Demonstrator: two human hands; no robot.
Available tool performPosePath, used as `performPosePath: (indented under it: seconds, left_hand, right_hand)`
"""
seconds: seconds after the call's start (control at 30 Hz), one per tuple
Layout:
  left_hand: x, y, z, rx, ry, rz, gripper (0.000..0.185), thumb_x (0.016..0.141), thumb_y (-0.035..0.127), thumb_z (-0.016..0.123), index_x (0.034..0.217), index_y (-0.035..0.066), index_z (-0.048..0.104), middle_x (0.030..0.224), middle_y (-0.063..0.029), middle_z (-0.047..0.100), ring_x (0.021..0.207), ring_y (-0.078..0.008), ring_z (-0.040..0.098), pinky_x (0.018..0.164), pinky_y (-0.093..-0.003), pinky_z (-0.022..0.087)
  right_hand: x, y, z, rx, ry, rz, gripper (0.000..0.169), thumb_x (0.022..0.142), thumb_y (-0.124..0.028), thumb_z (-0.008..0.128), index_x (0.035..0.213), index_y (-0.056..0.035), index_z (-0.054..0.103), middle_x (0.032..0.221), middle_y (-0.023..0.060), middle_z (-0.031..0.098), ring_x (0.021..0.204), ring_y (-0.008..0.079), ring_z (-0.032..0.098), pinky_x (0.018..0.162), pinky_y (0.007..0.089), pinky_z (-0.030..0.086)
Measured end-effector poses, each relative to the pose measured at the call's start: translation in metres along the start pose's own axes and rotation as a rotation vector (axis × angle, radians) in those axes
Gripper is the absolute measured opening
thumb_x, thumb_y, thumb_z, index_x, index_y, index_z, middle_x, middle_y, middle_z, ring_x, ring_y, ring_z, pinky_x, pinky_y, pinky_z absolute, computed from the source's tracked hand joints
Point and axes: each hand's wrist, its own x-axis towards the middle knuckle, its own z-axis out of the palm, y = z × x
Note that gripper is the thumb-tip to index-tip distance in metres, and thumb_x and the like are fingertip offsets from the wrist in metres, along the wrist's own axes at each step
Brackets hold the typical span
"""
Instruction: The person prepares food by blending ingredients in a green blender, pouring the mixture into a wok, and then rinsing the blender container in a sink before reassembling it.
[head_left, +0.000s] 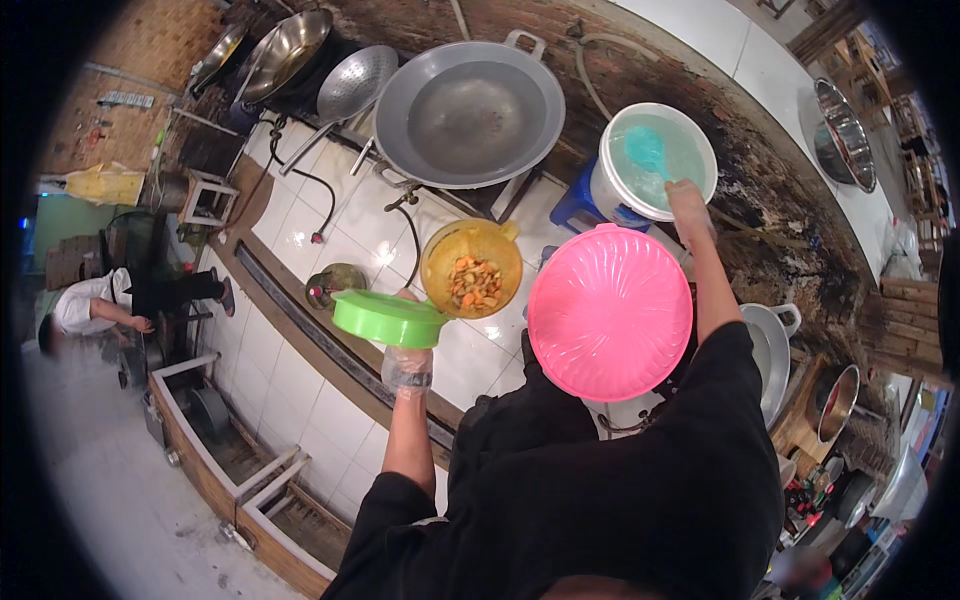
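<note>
My left hand (411, 364), in a clear plastic glove, grips a green plastic lid or shallow bowl (390, 321) beside a yellow plastic container (437, 259). Orange and brown chopped pieces (477, 283) lie in that container. My right hand (688, 204), also gloved in clear plastic, is closed on the handle of a turquoise dipper (646, 152). The dipper's head is in the water of a white bucket (615, 184). Between my arms is a large pink plastic lid or tray (609, 311); what lies beneath it is hidden. A large metal wok (480, 120) holding clear liquid stands ahead.
A perforated metal skimmer (358, 82) and a steel wok (289, 56) are at the upper left. A blue plastic stool (574, 202) stands below the bucket. Hoses cross the tiled floor. Another pan (765, 352) is at my right. A person (97, 304) is at the far left.
</note>
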Motion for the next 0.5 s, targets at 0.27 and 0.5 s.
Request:
performPosePath:
  seconds: [0.27, 0.5]
  left_hand:
    - [0.027, 0.01, 0.029, 0.129, -0.026, 0.148, 0.019, 0.087, 0.01, 0.075, 0.084, 0.004, 0.057, 0.077, -0.003, 0.052, 0.068, -0.016, 0.051, 0.059, -0.0325, 0.043]
    - [0.043, -0.01, 0.047, 0.16, -0.068, 0.305, 0.012, 0.089, 0.007, 0.07, 0.093, 0.002, 0.06, 0.081, -0.0074, 0.058, 0.069, -0.0221, 0.057, 0.061, -0.0357, 0.046]
  right_hand:
    - [-0.106, -0.071, -0.077, 0.465, -0.197, 0.12, 0.022, 0.104, -0.03, 0.061, 0.095, -0.0103, 0.058, 0.069, -0.0074, 0.043, 0.059, 0.0046, 0.035, 0.053, 0.0253, 0.028]
    - [-0.198, -0.14, -0.119, 0.46, -0.294, 0.044, 0.018, 0.103, -0.027, 0.062, 0.099, -0.0098, 0.061, 0.077, -0.0063, 0.048, 0.068, 0.0062, 0.041, 0.062, 0.0264, 0.035]
